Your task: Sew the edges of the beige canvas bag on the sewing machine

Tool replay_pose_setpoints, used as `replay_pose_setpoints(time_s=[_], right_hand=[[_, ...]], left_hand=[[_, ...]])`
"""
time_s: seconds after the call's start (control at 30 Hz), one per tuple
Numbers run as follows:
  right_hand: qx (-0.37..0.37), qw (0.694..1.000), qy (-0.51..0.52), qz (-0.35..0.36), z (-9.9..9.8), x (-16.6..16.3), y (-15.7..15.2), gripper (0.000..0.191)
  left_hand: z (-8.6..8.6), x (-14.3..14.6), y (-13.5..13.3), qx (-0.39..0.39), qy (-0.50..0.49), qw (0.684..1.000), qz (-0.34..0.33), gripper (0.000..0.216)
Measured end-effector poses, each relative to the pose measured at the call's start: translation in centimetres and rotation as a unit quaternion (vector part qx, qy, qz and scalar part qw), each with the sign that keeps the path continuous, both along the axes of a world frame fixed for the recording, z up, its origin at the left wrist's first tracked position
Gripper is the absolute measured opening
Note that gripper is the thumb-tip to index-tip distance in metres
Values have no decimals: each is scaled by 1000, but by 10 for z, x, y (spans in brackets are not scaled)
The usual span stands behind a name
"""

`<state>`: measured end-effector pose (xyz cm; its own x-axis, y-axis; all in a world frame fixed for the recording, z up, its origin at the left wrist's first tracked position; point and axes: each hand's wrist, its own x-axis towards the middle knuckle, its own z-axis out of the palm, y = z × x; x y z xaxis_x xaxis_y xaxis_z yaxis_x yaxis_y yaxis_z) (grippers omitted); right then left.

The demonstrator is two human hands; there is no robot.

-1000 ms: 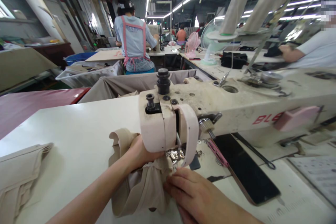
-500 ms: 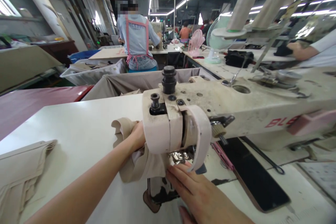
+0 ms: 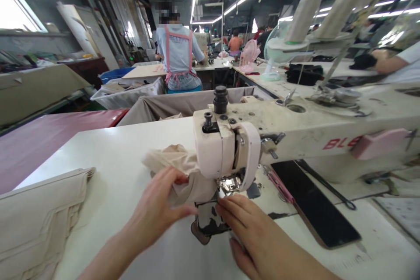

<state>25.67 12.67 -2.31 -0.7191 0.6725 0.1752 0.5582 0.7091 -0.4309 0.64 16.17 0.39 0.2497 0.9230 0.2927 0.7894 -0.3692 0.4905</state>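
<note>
The left hand [image 3: 157,208] presses flat on the cloth [image 3: 177,168], at one o'clock. The right hand [image 3: 259,240] lies open, nearer the needle [image 3: 229,183].

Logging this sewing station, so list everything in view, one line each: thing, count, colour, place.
sewing machine: one, off-white, on the table
beige fabric piece: one, bunched under the machine head
folded fabric stack: one, beige, table's left edge
phone: one, black, lying flat under the machine arm
table: one, white
thread cones: two, beige, upper right
fans: two, pale green and pink, far bench
co-worker: one, pink apron, back turned
left hand: fingers on the beige fabric piece
right hand: fingertips by the presser foot
</note>
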Motion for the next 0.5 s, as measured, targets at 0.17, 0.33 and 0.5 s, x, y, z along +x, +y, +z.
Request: replay_pose_setpoints(time_s=[0.17,0.33,0.5], right_hand=[[19,1000,8,-16,-3,2,-4,57],[38,999,26,-7,-12,14,-5,53],[-23,969,246,13,-7,-10,-23,72]], left_hand=[[-18,6,-24,-19,55,998,5,30],[39,-30,-56,-43,-85,973,208,43],[61,-59,-106,-241,-479,801,268,43]])
